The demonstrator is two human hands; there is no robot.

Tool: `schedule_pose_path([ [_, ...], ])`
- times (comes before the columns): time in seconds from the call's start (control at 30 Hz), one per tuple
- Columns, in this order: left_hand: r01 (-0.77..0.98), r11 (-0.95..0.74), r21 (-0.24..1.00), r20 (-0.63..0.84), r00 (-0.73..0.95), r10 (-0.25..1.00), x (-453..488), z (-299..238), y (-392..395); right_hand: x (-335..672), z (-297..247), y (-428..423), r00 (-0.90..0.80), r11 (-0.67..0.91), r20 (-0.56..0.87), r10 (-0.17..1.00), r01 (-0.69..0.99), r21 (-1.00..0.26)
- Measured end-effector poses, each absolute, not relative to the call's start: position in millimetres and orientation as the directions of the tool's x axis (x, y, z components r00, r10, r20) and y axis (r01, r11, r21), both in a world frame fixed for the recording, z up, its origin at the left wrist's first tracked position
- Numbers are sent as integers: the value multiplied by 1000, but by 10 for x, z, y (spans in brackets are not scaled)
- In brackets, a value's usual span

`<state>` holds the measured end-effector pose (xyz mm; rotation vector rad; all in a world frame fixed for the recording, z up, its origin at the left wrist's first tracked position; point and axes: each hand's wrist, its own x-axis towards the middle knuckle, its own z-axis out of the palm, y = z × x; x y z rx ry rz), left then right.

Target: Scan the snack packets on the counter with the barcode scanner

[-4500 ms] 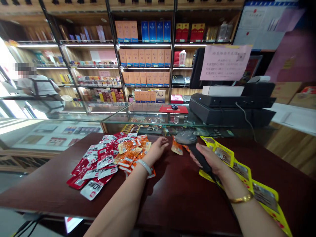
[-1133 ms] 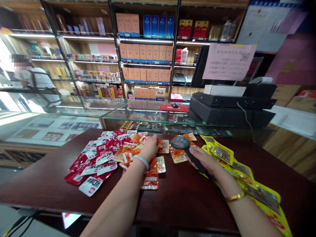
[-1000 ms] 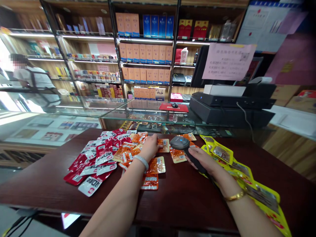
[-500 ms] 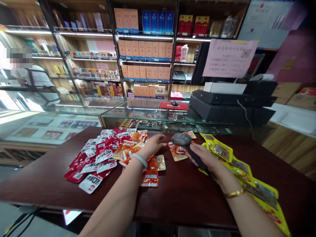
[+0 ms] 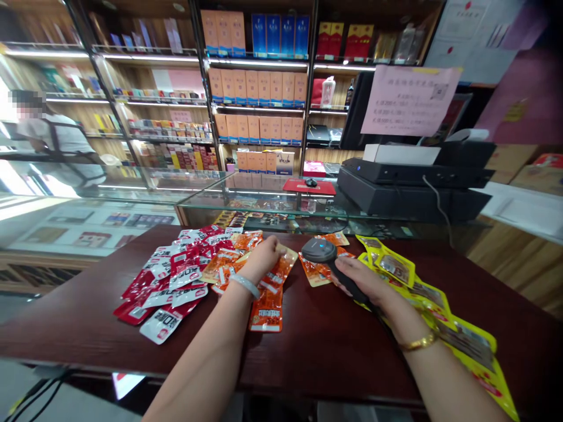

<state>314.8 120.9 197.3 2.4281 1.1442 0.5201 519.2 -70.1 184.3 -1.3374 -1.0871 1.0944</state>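
Observation:
My right hand [image 5: 358, 278] is wrapped round the handle of a black barcode scanner [image 5: 319, 250], whose head points left and shows a small blue light. My left hand [image 5: 264, 258], with a pale bracelet at the wrist, pinches the edge of an orange snack packet [image 5: 285, 266] over a pile of similar packets. Other orange packets [image 5: 266, 313] lie below and left of it. Beneath the scanner rest a few more orange packets [image 5: 315, 273]. Yellow snack packets [image 5: 433, 296] form an overlapping row beside and partly behind my right forearm.
Red and white packets [image 5: 169, 281] are heaped on the left of the dark wooden table [image 5: 316, 351]. A glass counter [image 5: 211, 202] runs behind, with a cash register [image 5: 409, 181] at right. A person [image 5: 61, 140] sits far left, near stocked shelves.
My left hand has moved slightly left and closed on an orange packet, which now stands tilted at its fingers. A blue light shows on the scanner; my right hand has hardly moved.

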Motion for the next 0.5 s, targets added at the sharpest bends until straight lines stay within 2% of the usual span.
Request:
schedule_pose_path([
  [0.1, 585, -484, 650, 200, 482, 853, 3199, 1897, 1272, 5177, 1846, -703, 171, -71, -62, 983, 45, -996],
  [0.27, 306, -306, 901, 106, 530, 841, 3271, 1815, 1185, 5138, 1863, -704, 179, -100, -89, 980, 53, -994],
  [0.37, 212, -197, 957, 43, 567, 823, 3296, 1808, 1122, 5130, 1867, -701, 167, -75, -68, 984, 40, -996],
  [0.5, 202, -137, 970, -4, 576, 817, 3326, 1833, 1083, 5137, 1864, -703, 155, -54, -50, 987, 23, -998],
])
